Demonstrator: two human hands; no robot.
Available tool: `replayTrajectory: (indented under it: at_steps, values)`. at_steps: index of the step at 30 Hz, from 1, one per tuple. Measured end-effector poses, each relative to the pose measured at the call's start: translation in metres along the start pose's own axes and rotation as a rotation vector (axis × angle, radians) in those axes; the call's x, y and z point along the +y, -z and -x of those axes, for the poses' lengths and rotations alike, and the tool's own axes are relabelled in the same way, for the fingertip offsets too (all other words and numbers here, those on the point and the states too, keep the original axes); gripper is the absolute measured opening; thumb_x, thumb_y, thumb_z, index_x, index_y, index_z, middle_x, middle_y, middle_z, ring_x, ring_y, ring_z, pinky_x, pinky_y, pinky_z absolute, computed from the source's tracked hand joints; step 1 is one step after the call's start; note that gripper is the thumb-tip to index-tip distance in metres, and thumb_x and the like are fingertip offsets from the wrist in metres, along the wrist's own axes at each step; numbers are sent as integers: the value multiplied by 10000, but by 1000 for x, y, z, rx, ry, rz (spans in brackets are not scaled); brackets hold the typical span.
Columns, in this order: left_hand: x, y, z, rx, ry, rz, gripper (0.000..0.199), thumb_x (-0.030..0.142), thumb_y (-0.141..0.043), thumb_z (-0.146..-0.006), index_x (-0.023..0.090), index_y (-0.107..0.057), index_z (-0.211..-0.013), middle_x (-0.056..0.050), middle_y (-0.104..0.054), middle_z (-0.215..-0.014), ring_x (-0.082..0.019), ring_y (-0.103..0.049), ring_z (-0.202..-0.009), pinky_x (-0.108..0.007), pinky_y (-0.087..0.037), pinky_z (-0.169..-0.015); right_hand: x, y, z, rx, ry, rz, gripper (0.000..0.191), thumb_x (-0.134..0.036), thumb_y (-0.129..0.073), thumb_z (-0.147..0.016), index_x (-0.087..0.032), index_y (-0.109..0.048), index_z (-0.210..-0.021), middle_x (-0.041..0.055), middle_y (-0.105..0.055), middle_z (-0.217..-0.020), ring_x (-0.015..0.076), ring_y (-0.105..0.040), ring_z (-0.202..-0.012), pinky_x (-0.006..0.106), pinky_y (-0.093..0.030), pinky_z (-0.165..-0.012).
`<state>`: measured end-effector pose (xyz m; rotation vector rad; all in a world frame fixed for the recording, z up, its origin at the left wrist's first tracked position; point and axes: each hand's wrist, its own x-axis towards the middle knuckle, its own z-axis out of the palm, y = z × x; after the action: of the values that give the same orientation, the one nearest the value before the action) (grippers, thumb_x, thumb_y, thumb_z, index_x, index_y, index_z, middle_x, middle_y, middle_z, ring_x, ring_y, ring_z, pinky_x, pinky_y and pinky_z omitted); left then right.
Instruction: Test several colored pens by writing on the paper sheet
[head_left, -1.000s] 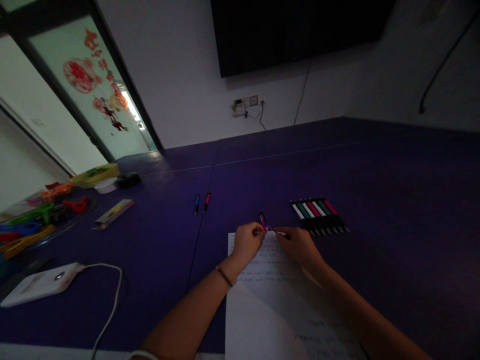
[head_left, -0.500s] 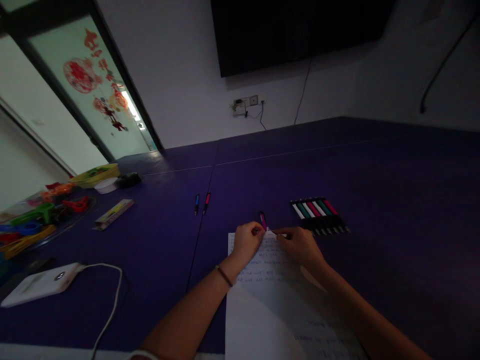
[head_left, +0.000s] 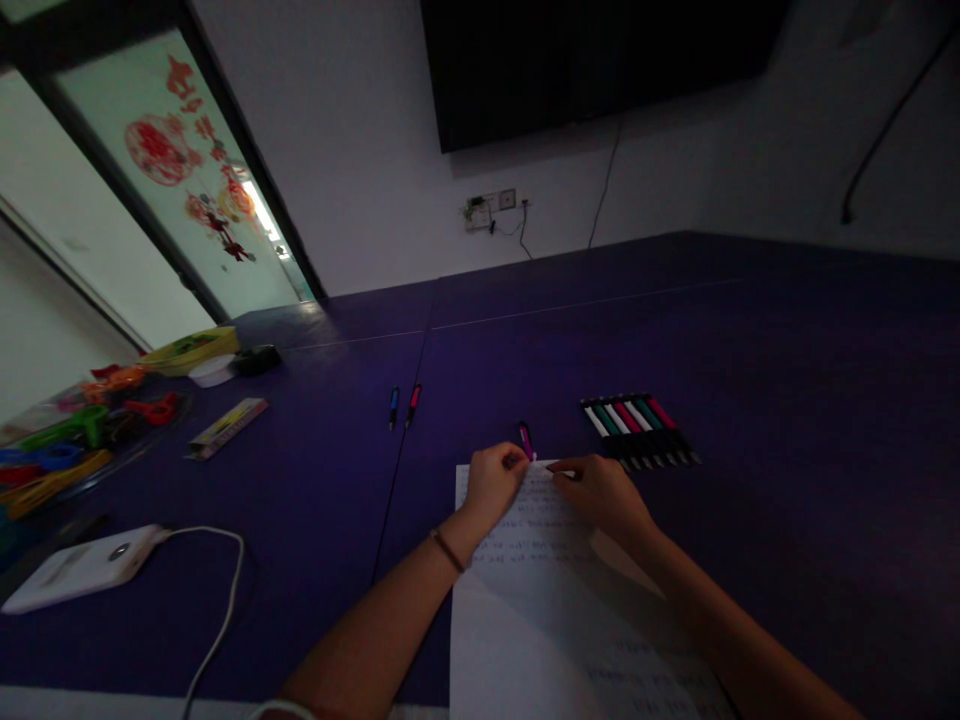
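My left hand rests on the top edge of a handwritten paper sheet, its thumb and fingertips pinched together; what they hold, if anything, is too small to make out. Just beyond those fingertips lies a purple pen barrel, a small whitish bit at its near end. Opposite, my right hand is closed in a pinch on a thin dark pen part that points left. A short gap separates this part from the left fingertips. To the right lies a row of several pens in white, green, pink and black.
A blue pen and a red pen lie further left on the purple table. Also there are a small box, a white power bank with its cable, and colourful plastic tools.
My right hand's dark pen part has drawn back slightly to the right, away from the left fingertips. The left hand and the other pens stay where they were.
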<state>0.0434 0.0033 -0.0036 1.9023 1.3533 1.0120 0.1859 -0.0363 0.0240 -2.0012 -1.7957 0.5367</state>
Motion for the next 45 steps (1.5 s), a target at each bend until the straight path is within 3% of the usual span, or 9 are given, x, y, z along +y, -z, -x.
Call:
replayTrajectory:
  at_steps: [24,26,29,31,33,35,42,45]
  values:
    - [-2,-2,0,3,8,55,76,198,-559,-669,175,-631,-664,-10,-621,-640,-117,-535,-606,-224,-387,-574,7,-8,-3,99,80,-95,341,-256,-434,-692,-183,-660,-937,73,-667,-730,178,-599,-677,230,-385,-578]
    - [-3,-3,-1,39,12,155,78,201,-582,-647,169,-629,-700,-4,-612,-649,-104,-518,-593,-216,-375,-566,6,-8,-3,136,99,-180,364,-256,-422,-683,-156,-656,-945,61,-648,-661,161,-575,-611,225,-371,-537]
    - [-4,-1,-5,61,92,460,289,250,-633,-605,161,-605,-879,19,-579,-641,-63,-447,-498,-194,-326,-489,3,-9,-4,74,176,-409,422,-281,-404,-677,-104,-631,-985,21,-578,-528,117,-495,-481,207,-335,-458]
    - [-3,2,-6,-27,170,652,372,303,-646,-595,150,-590,-929,33,-549,-605,-38,-380,-434,-185,-272,-436,1,-10,-4,-7,205,-542,449,-306,-407,-671,-83,-619,-998,-3,-533,-480,95,-444,-435,198,-314,-425]
    - [-1,6,-6,-129,224,752,345,336,-658,-581,133,-612,-856,32,-532,-570,-28,-355,-415,-183,-242,-417,-2,-11,-4,-54,190,-621,460,-327,-422,-661,-76,-618,-993,-15,-508,-469,81,-408,-412,193,-300,-404]
    - [0,10,-6,-160,255,797,306,338,-683,-549,125,-618,-758,25,-532,-561,-27,-368,-423,-182,-244,-416,-2,-12,-5,-72,160,-673,462,-344,-431,-653,-74,-621,-977,-22,-493,-467,70,-382,-390,191,-288,-387]
    - [-7,12,-13,66,322,1012,291,354,-700,-510,144,-562,-656,45,-485,-532,-25,-387,-442,-168,-272,-427,2,-17,-7,-112,142,-771,426,-341,-466,-641,-78,-625,-936,-22,-517,-480,55,-378,-355,189,-295,-371]
    - [-7,12,-13,87,325,1044,300,374,-693,-522,144,-561,-664,50,-468,-516,-23,-378,-434,-170,-272,-428,1,-19,-7,-152,142,-807,407,-335,-480,-645,-79,-612,-932,-14,-538,-492,55,-383,-345,185,-283,-351]
